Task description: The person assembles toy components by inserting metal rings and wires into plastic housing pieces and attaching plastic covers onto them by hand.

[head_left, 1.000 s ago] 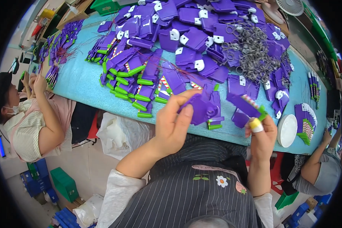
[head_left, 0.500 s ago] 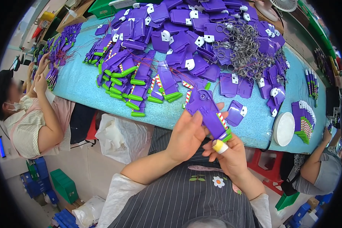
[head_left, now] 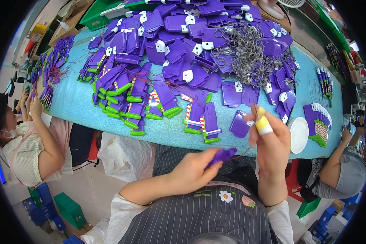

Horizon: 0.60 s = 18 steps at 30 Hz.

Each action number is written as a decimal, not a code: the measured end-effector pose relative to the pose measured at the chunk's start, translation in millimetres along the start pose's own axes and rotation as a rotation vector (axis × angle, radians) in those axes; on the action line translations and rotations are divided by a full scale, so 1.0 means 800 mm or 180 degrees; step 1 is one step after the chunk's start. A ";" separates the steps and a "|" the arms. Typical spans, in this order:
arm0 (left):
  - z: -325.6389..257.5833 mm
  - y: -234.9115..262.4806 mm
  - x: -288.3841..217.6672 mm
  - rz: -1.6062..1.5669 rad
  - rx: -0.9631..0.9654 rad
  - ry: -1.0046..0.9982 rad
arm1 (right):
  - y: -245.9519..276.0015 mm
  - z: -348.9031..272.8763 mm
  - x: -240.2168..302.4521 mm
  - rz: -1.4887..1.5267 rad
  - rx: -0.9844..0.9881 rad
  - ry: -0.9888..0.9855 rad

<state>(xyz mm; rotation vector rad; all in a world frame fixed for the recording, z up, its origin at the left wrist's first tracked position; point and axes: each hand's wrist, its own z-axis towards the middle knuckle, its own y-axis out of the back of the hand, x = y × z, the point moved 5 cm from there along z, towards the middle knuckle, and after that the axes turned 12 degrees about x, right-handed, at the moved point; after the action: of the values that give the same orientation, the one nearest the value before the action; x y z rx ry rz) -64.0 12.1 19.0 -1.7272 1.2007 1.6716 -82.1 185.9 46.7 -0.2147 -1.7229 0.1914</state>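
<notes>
My left hand point(head_left: 191, 173) is closed around a purple plastic piece point(head_left: 221, 155), holding it low over my lap, just short of the near edge of the blue table point(head_left: 73, 101), so it stays steady close to my body. My right hand point(head_left: 270, 140) is raised beside it, at the table's near edge, fingers narrowed to a pinch; a thin red thread point(head_left: 242, 153) seems to run from it toward the piece, though what the pinch grips is too small to tell. One finger wears a yellow and white wrap point(head_left: 262, 123), likely to guard the skin. Further across the table lie finished purple pieces with green ends point(head_left: 130, 110), a heap of metal rings point(head_left: 248, 57) beyond them, and a white dish point(head_left: 299, 134) at the near edge right of my hand.
</notes>
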 end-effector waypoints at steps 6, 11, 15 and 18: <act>0.006 -0.006 0.001 -0.2994 -0.0510 -0.0338 | -0.039 -0.053 0.029 -0.3414 0.0105 0.1443; 0.007 -0.014 -0.012 -0.2947 -0.0461 -0.0545 | -0.042 -0.064 0.027 -0.3764 0.0004 0.2025; 0.001 -0.020 -0.011 -0.2619 -0.0552 -0.0585 | -0.037 -0.061 0.016 -0.3746 -0.0072 0.1976; 0.000 -0.022 -0.011 -0.2294 -0.0576 -0.0602 | -0.035 -0.061 0.013 -0.3678 -0.0158 0.1981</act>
<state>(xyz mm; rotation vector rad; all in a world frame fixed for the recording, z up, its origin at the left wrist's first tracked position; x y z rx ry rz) -48.8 24.0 23.3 -1.7597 0.2754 1.4602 -36.8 162.1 71.5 0.6339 -1.0096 -0.7008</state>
